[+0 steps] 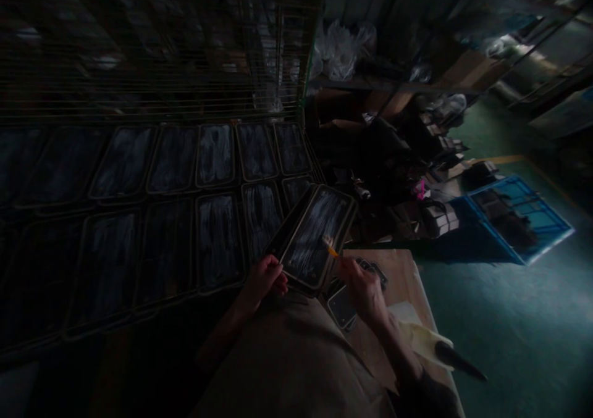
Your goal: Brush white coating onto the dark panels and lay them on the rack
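My left hand [264, 279] grips the lower left edge of a dark rectangular panel [306, 245] with rounded corners and a pale rim. The panel is tilted, and whitish streaks cover its face. In my right hand [364, 288] is a small brush [332, 251] with an orange handle, its pale bristles touching the panel's face near the right side. Just beneath my right hand, smaller dark framed pieces [341, 307] lie on a wooden board [403, 270]. The scene is dim, so fine detail is hard to make out.
Rows of similar streaked panels [215, 155] lie to the left, before a wire mesh rack [185, 91]. A pale bottle with a dark nozzle [424, 341] lies on the board's right side. Beyond are a blue crate [551, 236], stacked dark goods [440, 217] and plastic bags [343, 50].
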A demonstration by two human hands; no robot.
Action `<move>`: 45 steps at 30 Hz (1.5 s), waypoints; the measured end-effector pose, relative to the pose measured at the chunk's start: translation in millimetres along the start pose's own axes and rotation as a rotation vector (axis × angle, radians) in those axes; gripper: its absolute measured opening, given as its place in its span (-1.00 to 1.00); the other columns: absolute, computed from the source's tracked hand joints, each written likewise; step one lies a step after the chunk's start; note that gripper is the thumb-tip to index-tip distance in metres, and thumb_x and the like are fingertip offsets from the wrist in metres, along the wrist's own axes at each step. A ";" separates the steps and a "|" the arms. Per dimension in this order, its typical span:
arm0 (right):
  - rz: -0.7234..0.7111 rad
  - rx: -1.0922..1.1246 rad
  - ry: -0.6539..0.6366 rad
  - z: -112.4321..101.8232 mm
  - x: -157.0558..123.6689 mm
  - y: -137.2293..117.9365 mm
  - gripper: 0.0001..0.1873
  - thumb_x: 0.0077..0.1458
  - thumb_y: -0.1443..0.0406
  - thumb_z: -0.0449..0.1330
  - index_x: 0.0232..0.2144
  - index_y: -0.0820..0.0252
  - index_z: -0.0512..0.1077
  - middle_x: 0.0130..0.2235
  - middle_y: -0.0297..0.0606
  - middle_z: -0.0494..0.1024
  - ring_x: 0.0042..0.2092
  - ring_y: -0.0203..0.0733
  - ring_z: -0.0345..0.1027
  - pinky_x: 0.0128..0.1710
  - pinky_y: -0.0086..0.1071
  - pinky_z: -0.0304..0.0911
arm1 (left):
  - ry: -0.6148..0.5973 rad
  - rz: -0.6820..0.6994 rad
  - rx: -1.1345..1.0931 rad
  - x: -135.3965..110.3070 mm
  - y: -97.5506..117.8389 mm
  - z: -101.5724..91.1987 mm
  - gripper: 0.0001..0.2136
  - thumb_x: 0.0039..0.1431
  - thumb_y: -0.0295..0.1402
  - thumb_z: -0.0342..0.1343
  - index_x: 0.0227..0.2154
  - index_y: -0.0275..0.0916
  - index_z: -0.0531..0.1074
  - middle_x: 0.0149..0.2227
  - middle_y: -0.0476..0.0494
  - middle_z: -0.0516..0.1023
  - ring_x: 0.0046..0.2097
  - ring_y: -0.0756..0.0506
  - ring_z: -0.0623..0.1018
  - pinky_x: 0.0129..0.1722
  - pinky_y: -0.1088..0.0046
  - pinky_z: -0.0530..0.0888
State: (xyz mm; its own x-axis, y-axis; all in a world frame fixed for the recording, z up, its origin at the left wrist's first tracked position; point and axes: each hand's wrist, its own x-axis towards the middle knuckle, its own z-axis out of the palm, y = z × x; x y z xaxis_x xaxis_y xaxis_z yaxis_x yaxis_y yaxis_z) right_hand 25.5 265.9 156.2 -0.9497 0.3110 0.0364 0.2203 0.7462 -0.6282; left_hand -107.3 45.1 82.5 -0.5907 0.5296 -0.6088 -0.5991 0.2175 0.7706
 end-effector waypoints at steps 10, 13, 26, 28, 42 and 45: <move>0.180 0.532 -0.166 0.2 -2.5 -24.5 -0.69 0.33 0.12 -0.06 -0.16 0.15 0.39 -0.51 -0.35 0.51 -0.50 -0.27 0.41 -0.46 -0.45 0.34 | 0.011 0.028 -0.016 0.6 -5.7 0.0 -0.70 0.06 -0.11 0.14 -0.38 -0.20 0.21 -0.57 0.02 0.51 -0.61 -0.04 0.52 -0.66 0.52 0.44; 0.182 0.626 -0.099 13.1 22.2 -9.8 -0.63 0.31 0.07 -0.04 -0.16 0.19 0.40 -0.54 -0.36 0.50 -0.54 -0.26 0.40 -0.52 -0.45 0.34 | 0.035 0.031 0.004 0.2 -3.7 1.1 -0.68 0.04 -0.08 0.15 -0.38 -0.20 0.21 -0.58 0.03 0.50 -0.61 -0.05 0.53 -0.66 0.51 0.44; 0.092 0.423 0.417 20.3 73.6 44.1 -0.66 0.32 0.13 -0.05 -0.06 0.18 0.37 -0.34 -0.26 0.56 -0.32 -0.20 0.50 -0.25 -0.36 0.41 | 0.156 0.077 0.060 -7.1 3.3 10.5 -0.64 -0.02 -0.07 0.21 -0.34 -0.22 0.28 -0.60 0.07 0.46 -0.64 -0.02 0.48 -0.69 0.54 0.39; 0.035 0.381 0.283 18.1 53.9 38.0 -0.69 0.31 0.15 -0.03 -0.06 0.16 0.38 -0.31 -0.24 0.57 -0.30 -0.20 0.50 -0.26 -0.38 0.40 | 0.188 0.094 0.093 -7.3 4.5 11.1 -0.67 0.00 -0.07 0.20 -0.37 -0.22 0.30 -0.62 0.10 0.42 -0.67 0.02 0.42 -0.73 0.59 0.30; 0.040 0.262 0.469 -17.1 72.7 89.1 -0.66 0.33 0.15 -0.05 -0.04 0.18 0.38 -0.32 -0.25 0.57 -0.31 -0.22 0.49 -0.28 -0.38 0.40 | 0.312 0.120 0.030 -10.3 9.1 21.1 -0.64 -0.01 -0.11 0.25 -0.27 -0.24 0.34 -0.50 0.00 0.52 -0.49 -0.07 0.57 -0.59 0.54 0.41; 0.021 0.233 0.411 -13.2 69.1 91.0 -0.68 0.32 0.16 -0.03 -0.03 0.17 0.38 -0.30 -0.23 0.57 -0.29 -0.21 0.50 -0.26 -0.37 0.40 | 0.303 0.101 -0.023 -10.5 11.1 23.4 -0.62 0.01 -0.11 0.24 -0.23 -0.25 0.32 -0.44 -0.02 0.55 -0.45 -0.11 0.61 -0.51 0.43 0.51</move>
State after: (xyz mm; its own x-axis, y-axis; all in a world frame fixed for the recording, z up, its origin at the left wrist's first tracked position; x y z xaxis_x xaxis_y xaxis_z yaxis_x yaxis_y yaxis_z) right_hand -17.2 363.1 111.8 -0.7685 0.5667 0.2972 0.1380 0.6003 -0.7877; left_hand -95.1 61.1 101.8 -0.7797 0.2783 -0.5610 -0.5396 0.1561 0.8273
